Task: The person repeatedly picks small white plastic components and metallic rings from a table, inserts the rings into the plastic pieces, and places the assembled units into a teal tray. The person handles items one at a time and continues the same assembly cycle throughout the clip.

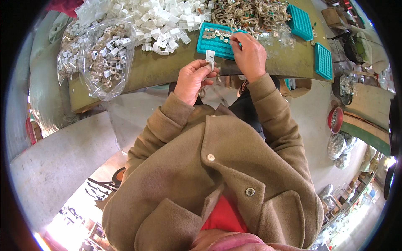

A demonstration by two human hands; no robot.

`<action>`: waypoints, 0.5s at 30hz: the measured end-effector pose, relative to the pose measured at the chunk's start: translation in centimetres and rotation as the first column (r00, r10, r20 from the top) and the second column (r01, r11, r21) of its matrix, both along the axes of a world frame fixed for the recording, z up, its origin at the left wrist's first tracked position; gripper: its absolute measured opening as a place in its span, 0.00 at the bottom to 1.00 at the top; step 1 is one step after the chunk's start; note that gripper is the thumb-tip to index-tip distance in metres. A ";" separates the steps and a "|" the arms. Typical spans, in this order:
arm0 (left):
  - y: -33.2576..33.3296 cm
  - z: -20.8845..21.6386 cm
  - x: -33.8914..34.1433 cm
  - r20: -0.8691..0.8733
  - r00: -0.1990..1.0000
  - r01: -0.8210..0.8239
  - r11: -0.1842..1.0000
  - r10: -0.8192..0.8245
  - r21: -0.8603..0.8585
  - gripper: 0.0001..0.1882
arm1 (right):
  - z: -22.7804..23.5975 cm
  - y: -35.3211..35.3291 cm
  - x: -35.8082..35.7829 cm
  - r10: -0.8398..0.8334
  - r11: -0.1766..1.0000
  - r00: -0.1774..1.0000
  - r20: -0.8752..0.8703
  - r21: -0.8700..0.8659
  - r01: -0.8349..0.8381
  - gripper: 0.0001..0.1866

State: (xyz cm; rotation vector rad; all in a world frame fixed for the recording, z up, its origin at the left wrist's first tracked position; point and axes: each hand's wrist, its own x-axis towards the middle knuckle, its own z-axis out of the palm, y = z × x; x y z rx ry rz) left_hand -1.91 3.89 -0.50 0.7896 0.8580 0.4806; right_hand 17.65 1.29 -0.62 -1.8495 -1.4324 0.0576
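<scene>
White plastic case (pixel 210 55), pinched upright between thumb and fingers of the left hand (pixel 193 79), near twelve o'clock in the view, just in front of the table edge. Grasping firmly enough on that side, with the upper end poking out above the fingertips. Hanging below the same fingers, a pale strand (pixel 218 78), too blurred to make out.

Directly at three o'clock from the case, the right hand (pixel 252 54), bent over the edge of a teal tray (pixel 209 47) with thumb and forefinger close together. Cannot tell whether gripping anything there. Seated in the tray's far rows, small silver discs (pixel 215 35).

Toward ten or eleven o'clock, a big heap of white cases (pixel 167 21); at nine, a clear bag (pixel 109 62) full of white pieces and beige loops. Toward one, a tangled pile of beige loops (pixel 251 12). At two, a second teal tray (pixel 300 21); at three, farther out, a third teal tray (pixel 323 61). Beneath all these, an olive-green table (pixel 155 69). Toward four, down on the floor, a red basin (pixel 335 120).
</scene>
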 end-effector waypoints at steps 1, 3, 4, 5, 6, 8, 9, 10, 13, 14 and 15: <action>0.0 -0.1 0.0 0.012 1.000 0.014 1.000 -0.014 0.010 0.10 | 0.0 0.2 0.1 0.018 1.000 0.999 -0.027 -0.008 -0.018 0.04; 0.0 -0.2 0.1 0.022 0.999 0.029 1.000 -0.030 0.011 0.10 | -0.1 0.5 0.1 0.060 0.998 0.994 -0.097 -0.016 -0.062 0.06; -0.1 -0.3 0.1 0.015 0.999 0.030 0.999 -0.030 0.013 0.10 | -0.1 0.6 0.1 0.052 0.998 0.995 -0.082 -0.035 -0.055 0.06; -0.1 -0.3 0.2 0.015 1.000 0.027 1.000 -0.027 0.014 0.10 | -0.1 0.6 0.1 0.045 0.997 0.997 -0.067 -0.053 -0.049 0.07; -0.1 -0.3 0.2 0.016 1.000 0.023 1.000 -0.023 0.010 0.11 | -0.2 0.6 0.1 0.040 0.996 0.998 -0.055 -0.079 -0.044 0.07; 0.2 -0.3 0.1 0.007 0.999 0.036 0.999 -0.036 -0.007 0.10 | -0.2 0.6 0.2 0.060 0.996 0.998 -0.033 -0.070 -0.062 0.06; 0.3 -0.2 0.1 0.004 0.999 0.043 0.999 -0.043 -0.018 0.10 | -0.2 0.6 0.3 0.070 0.995 0.997 -0.022 -0.069 -0.071 0.06; 0.5 -0.1 0.1 0.003 1.000 0.030 0.999 -0.030 -0.016 0.10 | -0.2 0.7 0.5 0.087 0.992 0.996 -0.023 -0.088 -0.089 0.06; 1.0 0.2 0.1 0.019 1.000 -0.004 1.000 0.004 -0.027 0.12 | -0.1 0.9 1.0 0.140 0.981 0.990 -0.014 -0.133 -0.141 0.05; 1.2 0.3 0.1 0.025 1.000 -0.006 1.000 0.006 -0.028 0.12 | -0.1 1.0 1.2 0.158 0.978 0.987 -0.003 -0.139 -0.157 0.05; 1.3 0.4 0.0 0.032 0.999 -0.010 1.000 0.011 -0.030 0.13 | 0.0 1.1 1.3 0.183 0.974 0.983 0.001 -0.137 -0.181 0.05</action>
